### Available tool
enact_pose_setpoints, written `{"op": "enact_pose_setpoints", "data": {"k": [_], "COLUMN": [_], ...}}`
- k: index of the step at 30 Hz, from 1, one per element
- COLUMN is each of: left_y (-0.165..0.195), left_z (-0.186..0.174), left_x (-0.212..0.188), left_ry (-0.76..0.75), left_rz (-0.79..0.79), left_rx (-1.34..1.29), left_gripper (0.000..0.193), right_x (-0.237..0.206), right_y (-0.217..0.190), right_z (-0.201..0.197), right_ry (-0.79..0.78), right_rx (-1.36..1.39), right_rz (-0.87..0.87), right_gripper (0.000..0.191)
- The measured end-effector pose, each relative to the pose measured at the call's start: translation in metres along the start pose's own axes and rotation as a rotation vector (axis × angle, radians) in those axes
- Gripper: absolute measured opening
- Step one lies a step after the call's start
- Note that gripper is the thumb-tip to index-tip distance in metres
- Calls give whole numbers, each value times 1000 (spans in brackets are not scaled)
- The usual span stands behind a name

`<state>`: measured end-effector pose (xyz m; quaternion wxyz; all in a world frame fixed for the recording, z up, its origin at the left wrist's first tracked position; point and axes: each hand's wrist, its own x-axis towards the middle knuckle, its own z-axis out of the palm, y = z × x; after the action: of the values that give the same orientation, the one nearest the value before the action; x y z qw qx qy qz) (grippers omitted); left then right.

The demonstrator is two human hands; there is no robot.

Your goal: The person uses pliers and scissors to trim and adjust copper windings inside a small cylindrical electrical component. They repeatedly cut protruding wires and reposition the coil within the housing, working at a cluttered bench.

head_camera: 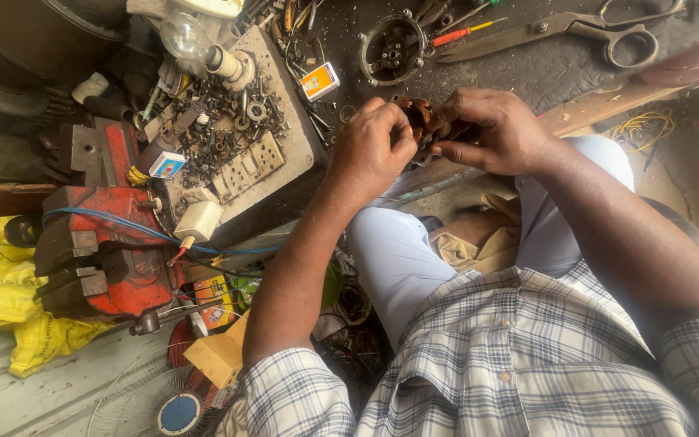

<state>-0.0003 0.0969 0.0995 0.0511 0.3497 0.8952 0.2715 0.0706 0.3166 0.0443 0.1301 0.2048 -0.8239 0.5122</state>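
The small copper-wound motor part (421,121) sits between the two hands, held up just over the near edge of the desk (560,69). The left hand (370,150) is clenched around its left side, knuckles up, fingers curled onto it. The right hand (495,129) grips its right side, fingertips pressing in toward the windings. So the part lies to the right of the left hand and to the left of the right hand, touching both; neither hand is nearer. Most of it is hidden by the fingers, so its long axis cannot be told.

Beyond the motor part, farther onto the desk, lies a round metal motor housing (392,48). To the right of that housing lie large scissors (576,31). Left of it rests a small orange box (320,81).
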Motion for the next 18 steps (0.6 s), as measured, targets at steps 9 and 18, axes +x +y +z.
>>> {"op": "enact_pose_setpoints", "data": {"k": [9,18], "left_y": [6,-12], "left_z": [1,-4], "left_x": [0,-30], "left_ry": [4,277], "left_rz": [-51,264], "left_rx": [25,-137], "left_gripper": [11,75], "right_x": [0,1], "right_y": [-3,-1], "right_z": [0,-3], "right_ry": [7,22], "right_rx": [40,44], "right_rz": [-8,-15], "right_gripper": [33,43]}}
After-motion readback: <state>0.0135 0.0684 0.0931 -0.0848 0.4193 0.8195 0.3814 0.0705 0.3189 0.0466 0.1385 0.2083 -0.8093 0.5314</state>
